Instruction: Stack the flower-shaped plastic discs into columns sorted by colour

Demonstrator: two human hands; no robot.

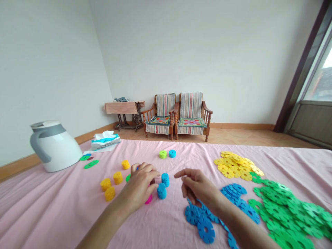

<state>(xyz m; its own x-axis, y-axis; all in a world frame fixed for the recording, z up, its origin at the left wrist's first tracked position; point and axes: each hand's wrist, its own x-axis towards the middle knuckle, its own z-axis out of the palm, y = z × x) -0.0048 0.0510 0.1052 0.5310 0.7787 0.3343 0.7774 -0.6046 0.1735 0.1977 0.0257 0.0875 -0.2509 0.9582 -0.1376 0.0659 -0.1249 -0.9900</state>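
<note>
My left hand (142, 184) hovers over the left-middle of the cloth, its fingers bent and thumb apart from them, with nothing visible between. It partly hides a pink stack (148, 199) and a green stack (128, 178) of notched plastic discs. Just right of its fingertips stand two blue stacks, the rear one (165, 180) and the front one (161, 191). My right hand (195, 185) is raised beside the loose blue discs (206, 229), index finger stretched left and the others loosely curled, holding nothing visible. Several yellow stacks (110, 193) stand left of my left hand.
Loose yellow discs (233, 164) and a large green heap (287, 204) lie on the right. Farther back stand a lime stack (163, 154) and another blue stack (172, 153). A white jug (59, 148) and a tissue box (105, 141) are at the left on the pink cloth (70, 200).
</note>
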